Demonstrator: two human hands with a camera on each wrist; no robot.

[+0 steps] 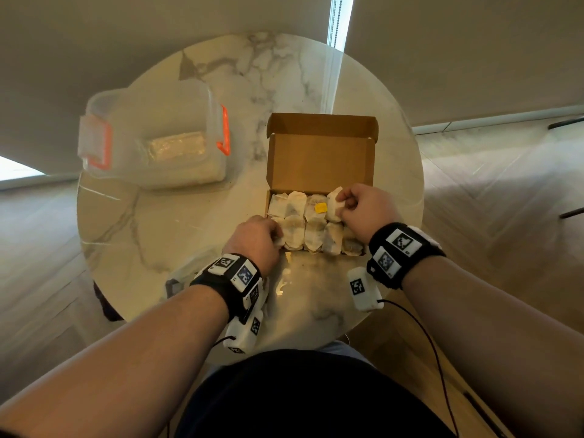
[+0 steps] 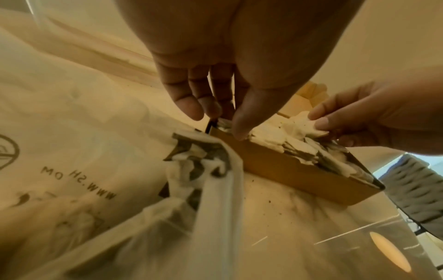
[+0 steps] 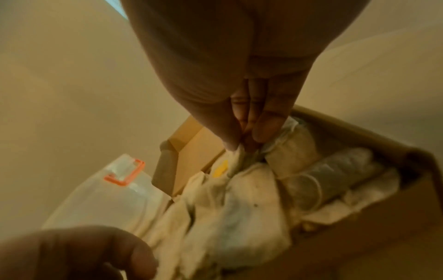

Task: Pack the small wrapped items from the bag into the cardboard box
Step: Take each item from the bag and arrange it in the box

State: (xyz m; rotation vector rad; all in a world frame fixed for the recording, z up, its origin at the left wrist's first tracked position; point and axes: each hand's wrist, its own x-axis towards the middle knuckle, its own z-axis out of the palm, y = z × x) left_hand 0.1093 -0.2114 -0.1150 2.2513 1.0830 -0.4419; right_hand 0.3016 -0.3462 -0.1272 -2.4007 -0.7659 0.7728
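Two rows of wrapped items (image 1: 311, 224) packed in the box (image 1: 319, 159) already, pretty much wall to wall, lid flap standing open at the back. Box sitting on the table (image 1: 158, 235), clear tub (image 1: 151, 137) off to the left, well apart.

Right hand (image 1: 363, 207) at the far right corner, thumb and fingers (image 3: 266, 130) pinched on the crumpled top of one item (image 1: 335, 205), poking it into its slot. Left hand (image 1: 256, 240) at the near left corner, fingers curled down, thumb (image 2: 242, 121) and fingertips pinching the wrap of the end item there.

Handling guess: light, soft, papery wrap, squashy and rustly rather than slippery. Probably easy to tear or burst if yanked, going by the dark crumbs on the table in the left wrist view. Best grabbed by the gathered twist on top, then nudged down by the body, not squeezed hard.

View differences: only the left wrist view showing the bag (image 2: 84, 151), a printed plastic one lying right against the box's near wall, more items visible through it. Barely visible in the head view, hidden mostly behind the left wrist. Yellow tag (image 1: 320, 208) among the items clear from the head and right wrist views, not from the left wrist. Right wrist view blurry but best for the pinch itself.
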